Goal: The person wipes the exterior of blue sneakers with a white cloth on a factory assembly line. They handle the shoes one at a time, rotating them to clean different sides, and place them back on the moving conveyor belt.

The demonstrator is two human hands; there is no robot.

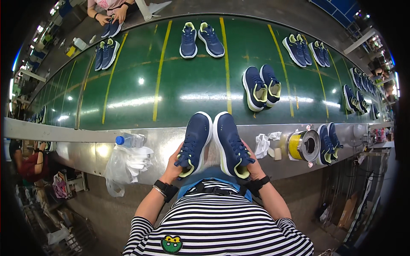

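A navy sneaker (194, 138) with a white sole and pale yellow-green lining is gripped near its heel by my left hand (172, 166). The matching sneaker (230, 141) is held the same way by my right hand (254, 168). Their toes point away from me, close together but apart, over the metal ledge (166, 143) along the belt's near edge. My fingers wrap the outer sides of the shoes and are partly hidden. Ahead to the right, another pair of navy sneakers (261, 87) rests on the green conveyor belt (192, 83).
Farther sneakers (200, 40) sit along the belt. A plastic bag (119, 166), white papers (136, 162) and a blue-capped bottle (130, 140) lie left on the ledge. Right are crumpled tissue (263, 144), a tape roll (304, 145) and more sneakers (329, 143). A co-worker's hands (112, 18) handle shoes opposite.
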